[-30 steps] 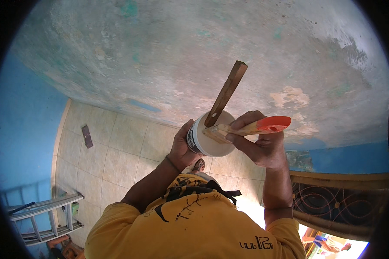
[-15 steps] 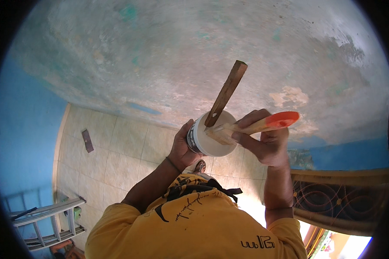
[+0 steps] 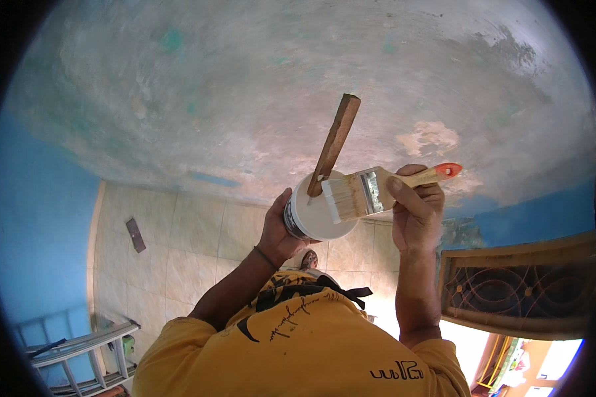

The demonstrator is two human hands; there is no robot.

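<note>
My left hand (image 3: 279, 231) is closed around the side of a small white bucket (image 3: 300, 215) held in front of my body. Pale whitish paint (image 3: 318, 221) fills part of it. A square wooden stick (image 3: 334, 142) stands tilted in the paint and leans over the far rim. My right hand (image 3: 418, 210) grips the wooden handle of a wide flat paintbrush (image 3: 377, 188) with a red handle end. The bristles are over the bucket's opening, their flat side showing, with wet white paint along the tips.
Ahead rises a patchy grey wall (image 3: 245, 99) with green and blue spots. A blue wall (image 3: 40, 218) and an aluminium ladder (image 3: 89, 351) are at the left. A dark flat strip (image 3: 135, 235) lies on the tiled floor (image 3: 192, 231). A wood-framed grille (image 3: 523, 291) stands right.
The right hand has turned the brush so its broad face shows, and the bristle tips have lifted from the paint. The left hand keeps its hold on the bucket.
</note>
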